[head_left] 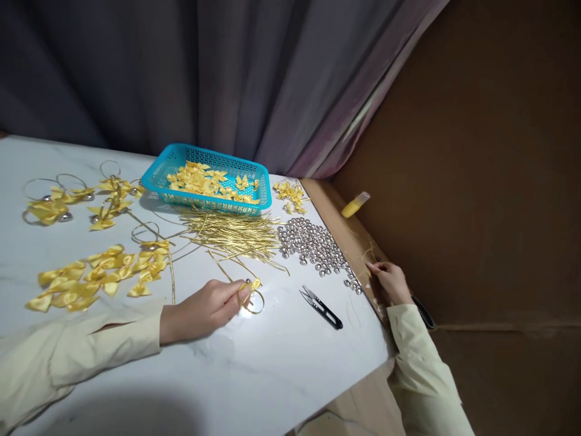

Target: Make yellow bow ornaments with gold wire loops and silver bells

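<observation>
My left hand (206,309) is closed in a pinch above the white table, holding a gold cord loop (258,310) with a small yellow bow (255,284) and a silver bead on it. Off the table's right edge, my right hand (391,282) has its fingertips pressed together at some thin yellow thread (370,249) on the brown ledge. Black-handled thread snips (322,309) lie between the hands, blades apart. Gold cord pieces (236,233) form a pile beyond my left hand. Small shiny silver beads (311,245) are heaped to the right of them.
A blue plastic basket (157,175) of yellow bows stands at the back. Loose bows (86,278) and looped bow pieces (48,212) lie on the left. A yellow tube with a clear cap (354,206) is on the right ledge. Dark curtains (227,72) hang behind.
</observation>
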Motion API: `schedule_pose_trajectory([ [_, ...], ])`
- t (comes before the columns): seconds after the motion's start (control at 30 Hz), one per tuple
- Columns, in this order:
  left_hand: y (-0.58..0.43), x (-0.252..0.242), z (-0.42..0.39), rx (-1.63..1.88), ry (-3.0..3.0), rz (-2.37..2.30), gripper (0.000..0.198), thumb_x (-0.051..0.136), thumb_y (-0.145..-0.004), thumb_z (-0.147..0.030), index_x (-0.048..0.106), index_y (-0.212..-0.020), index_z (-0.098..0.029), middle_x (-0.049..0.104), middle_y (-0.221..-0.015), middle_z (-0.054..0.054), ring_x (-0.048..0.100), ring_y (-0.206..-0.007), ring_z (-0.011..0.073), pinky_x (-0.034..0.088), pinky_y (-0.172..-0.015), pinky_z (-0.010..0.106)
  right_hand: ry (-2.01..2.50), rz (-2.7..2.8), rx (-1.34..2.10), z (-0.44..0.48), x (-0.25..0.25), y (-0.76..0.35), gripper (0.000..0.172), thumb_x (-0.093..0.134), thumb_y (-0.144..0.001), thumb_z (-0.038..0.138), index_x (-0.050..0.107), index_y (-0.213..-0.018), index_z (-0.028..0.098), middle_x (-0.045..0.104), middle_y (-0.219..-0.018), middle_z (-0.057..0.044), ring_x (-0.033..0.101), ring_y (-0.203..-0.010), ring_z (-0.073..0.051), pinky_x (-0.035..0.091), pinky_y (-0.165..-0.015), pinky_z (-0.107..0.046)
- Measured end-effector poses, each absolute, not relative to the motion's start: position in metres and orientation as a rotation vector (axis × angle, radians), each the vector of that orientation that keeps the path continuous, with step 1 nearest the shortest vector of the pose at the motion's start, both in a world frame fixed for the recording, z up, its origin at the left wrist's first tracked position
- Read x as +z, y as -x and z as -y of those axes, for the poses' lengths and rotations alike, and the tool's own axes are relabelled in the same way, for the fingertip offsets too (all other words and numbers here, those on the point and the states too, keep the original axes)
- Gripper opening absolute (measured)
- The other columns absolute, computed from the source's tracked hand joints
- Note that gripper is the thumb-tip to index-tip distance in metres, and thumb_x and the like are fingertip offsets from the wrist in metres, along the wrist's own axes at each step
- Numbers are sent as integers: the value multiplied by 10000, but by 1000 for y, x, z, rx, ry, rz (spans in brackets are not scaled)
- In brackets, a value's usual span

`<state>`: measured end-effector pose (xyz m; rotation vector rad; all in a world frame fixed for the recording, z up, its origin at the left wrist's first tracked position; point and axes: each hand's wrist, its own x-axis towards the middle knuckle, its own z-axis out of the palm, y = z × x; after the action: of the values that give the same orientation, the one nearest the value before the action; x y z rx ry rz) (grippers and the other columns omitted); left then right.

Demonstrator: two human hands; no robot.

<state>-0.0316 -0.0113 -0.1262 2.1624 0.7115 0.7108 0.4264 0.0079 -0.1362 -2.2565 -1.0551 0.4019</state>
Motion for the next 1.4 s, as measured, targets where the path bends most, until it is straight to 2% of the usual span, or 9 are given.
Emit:
schedule_pose_trajectory([
  [0.3, 30, -123, 10, 668, -2153, -727, 312, 244, -926, -253, 372, -649, -192, 416, -517, -51, 423, -449, 87, 333, -479, 205, 2014, 936, 458, 8, -95, -425, 259, 522, -890, 297, 555, -1094, 142, 582, -1095, -72, 592, -929, -184, 504, -787, -378],
  [0.4, 30, -124, 11, 685, -2152, -702, 295, 246, -921, -221, 387, -663, -190, 420, -523, -52, 425, -454, 86, 337, -484, 203, 1897, 950, 581, 12, -86, -414, 173, 587, -834, 318, 597, -830, 146, 652, -965, -86, 623, -883, -184, 522, -721, -308],
  [0.5, 31, -125, 11, 691, -2150, -698, 291, 251, -923, -218, 393, -670, -189, 422, -524, -53, 423, -453, 84, 339, -483, 202, 1826, 961, 666, 15, -79, -400, 245, 688, -700, 397, 553, -654, 197, 693, -852, -85, 646, -837, -225, 519, -562, -270],
  [0.63, 31, -126, 11, 686, -2156, -711, 309, 249, -930, -237, 386, -657, -190, 417, -519, -52, 419, -449, 85, 336, -481, 206, 1778, 980, 725, 18, -75, -383, 312, 758, -574, 439, 562, -633, 204, 684, -722, -61, 642, -689, -204, 496, -472, -258],
  [0.87, 30, -124, 11, 689, -2134, -689, 293, 259, -922, -220, 379, -655, -192, 415, -515, -54, 411, -441, 84, 327, -468, 206, 1701, 1001, 814, 20, -70, -370, 359, 775, -551, 454, 559, -647, 183, 608, -596, -5, 560, -511, -119, 488, -474, -236],
  [1.03, 30, -124, 10, 678, -2139, -681, 294, 251, -922, -214, 383, -661, -191, 415, -524, -52, 413, -452, 84, 334, -479, 207, 1653, 964, 874, 21, -68, -371, 359, 789, -538, 440, 599, -710, 187, 646, -660, -18, 601, -565, -130, 528, -545, -245],
  [1.17, 30, -123, 11, 673, -2138, -689, 297, 252, -922, -222, 378, -655, -191, 416, -523, -51, 408, -450, 82, 337, -475, 204, 1634, 973, 954, 19, -70, -368, 382, 718, -622, 510, 640, -798, 181, 695, -807, -81, 666, -761, -198, 560, -712, -311],
  [1.27, 30, -123, 11, 665, -2136, -708, 312, 251, -929, -247, 376, -648, -191, 412, -515, -52, 409, -446, 83, 337, -471, 206, 1622, 1002, 1014, 17, -72, -361, 408, 654, -672, 557, 642, -817, 176, 704, -883, -105, 654, -921, -236, 541, -831, -352],
  [1.4, 30, -124, 11, 661, -2138, -715, 327, 248, -936, -275, 378, -647, -192, 412, -511, -52, 410, -439, 87, 333, -466, 213, 1642, 1060, 1045, 16, -75, -355, 395, 715, -628, 468, 633, -890, 183, 699, -973, -112, 625, -1013, -264, 513, -897, -379],
])
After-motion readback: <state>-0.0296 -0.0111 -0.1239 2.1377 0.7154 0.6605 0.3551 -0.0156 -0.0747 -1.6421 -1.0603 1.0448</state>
